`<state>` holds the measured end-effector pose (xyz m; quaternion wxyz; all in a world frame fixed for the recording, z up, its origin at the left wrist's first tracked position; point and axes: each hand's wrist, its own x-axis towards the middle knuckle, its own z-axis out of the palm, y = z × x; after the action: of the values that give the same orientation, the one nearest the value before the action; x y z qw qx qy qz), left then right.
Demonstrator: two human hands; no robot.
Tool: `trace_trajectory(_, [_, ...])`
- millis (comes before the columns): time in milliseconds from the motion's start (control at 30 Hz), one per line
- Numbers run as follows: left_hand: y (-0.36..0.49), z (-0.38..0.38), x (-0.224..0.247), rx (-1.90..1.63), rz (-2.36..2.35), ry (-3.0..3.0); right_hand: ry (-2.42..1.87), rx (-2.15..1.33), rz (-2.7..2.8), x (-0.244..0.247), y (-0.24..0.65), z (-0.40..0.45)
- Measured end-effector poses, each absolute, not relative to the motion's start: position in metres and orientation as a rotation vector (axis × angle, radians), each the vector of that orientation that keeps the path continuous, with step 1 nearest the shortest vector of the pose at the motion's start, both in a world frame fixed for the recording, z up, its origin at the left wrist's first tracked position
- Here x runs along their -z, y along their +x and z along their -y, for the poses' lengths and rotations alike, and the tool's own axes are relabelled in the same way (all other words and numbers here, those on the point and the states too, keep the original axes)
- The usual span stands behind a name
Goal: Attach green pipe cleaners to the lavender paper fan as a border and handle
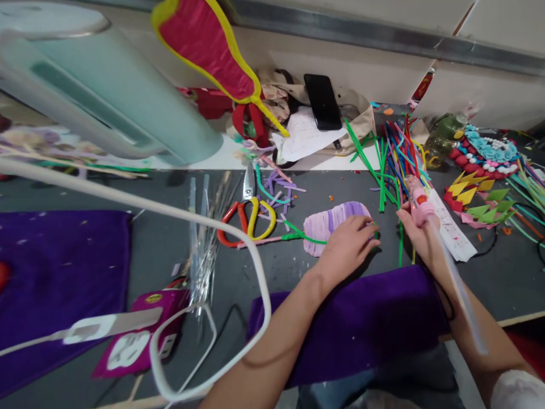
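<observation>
My left hand is closed over the right end of a flat pipe-cleaner fan shape, striped in pink and purple, which lies on the dark table. A green stem runs out from its left side, and green shows by my fingertips at its right edge. My thumb is hidden. In my right hand is a pink glue gun, its nozzle pointing away from me. A long translucent glue stick sticks out of its back, above my forearm.
Scissors with red and yellow handles lie left, by silvery strips and purple scraps. Pipe cleaners and a phone are behind. A white cable loops across the left foreground. Purple cloth lies nearest me.
</observation>
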<state>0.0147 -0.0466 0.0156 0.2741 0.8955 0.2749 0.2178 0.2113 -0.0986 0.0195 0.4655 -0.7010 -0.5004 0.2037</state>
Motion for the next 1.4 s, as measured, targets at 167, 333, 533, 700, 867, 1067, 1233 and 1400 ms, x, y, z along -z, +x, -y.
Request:
trace_trajectory(167, [0.023,0.065,-0.031,-0.727,-0.649,1.743,-1.779,0.093,1.474,-0.009,0.21,0.099])
trace_trajectory(333, [0.028,0.08,-0.037,-0.515,-0.557,1.205,-1.829,0.472,1.667,-0.006,0.209,0.101])
trace_trajectory(533, [0.03,0.079,-0.038,-0.524,-0.629,1.029,-1.794,0.542,1.785,-0.01,0.204,0.102])
trace_trajectory(700, [0.03,0.078,-0.038,-0.526,-0.618,0.963,-1.789,0.488,1.844,-0.009,0.204,0.102])
trace_trajectory(867, [0.031,0.079,-0.037,-0.542,-0.588,0.939,-1.801,0.419,1.865,-0.009,0.203,0.103])
trace_trajectory(1067, [0.03,0.079,-0.038,-0.535,-0.582,0.936,-1.802,0.407,1.872,-0.01,0.202,0.105])
trace_trajectory(1233, [0.029,0.079,-0.039,-0.545,-0.56,0.975,-1.756,0.305,1.823,-0.01,0.199,0.105])
trace_trajectory(1400, [0.024,0.072,-0.038,-0.558,-0.545,1.203,-1.647,0.108,1.658,-0.011,0.205,0.103])
